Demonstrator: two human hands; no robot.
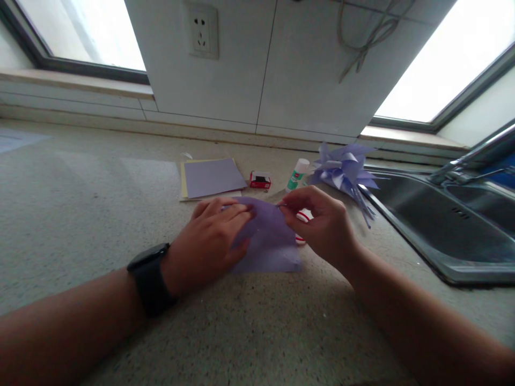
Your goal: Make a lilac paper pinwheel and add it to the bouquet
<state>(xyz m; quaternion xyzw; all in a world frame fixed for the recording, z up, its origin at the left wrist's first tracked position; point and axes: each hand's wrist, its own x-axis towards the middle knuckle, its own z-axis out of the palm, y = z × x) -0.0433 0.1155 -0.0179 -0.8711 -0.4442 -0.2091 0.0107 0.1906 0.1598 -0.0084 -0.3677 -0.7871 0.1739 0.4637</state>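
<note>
Here, Hands on Purple Paper (270, 238)

It rests on the counter (257, 327), six o'clock from the red box (259, 183). At nine, the left hand (209, 236) lies over it, its grip I cannot tell; at two, the right hand (325, 220) pinches its edge, fingertips together.

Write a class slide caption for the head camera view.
Left grip resting on a purple sheet, right grip at its edge, with a glue stick and paper shapes beyond.

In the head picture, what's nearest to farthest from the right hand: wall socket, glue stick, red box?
1. Glue stick: just beyond the right hand.
2. Red box: left of the glue stick.
3. Wall socket: high up, farther left.
</note>
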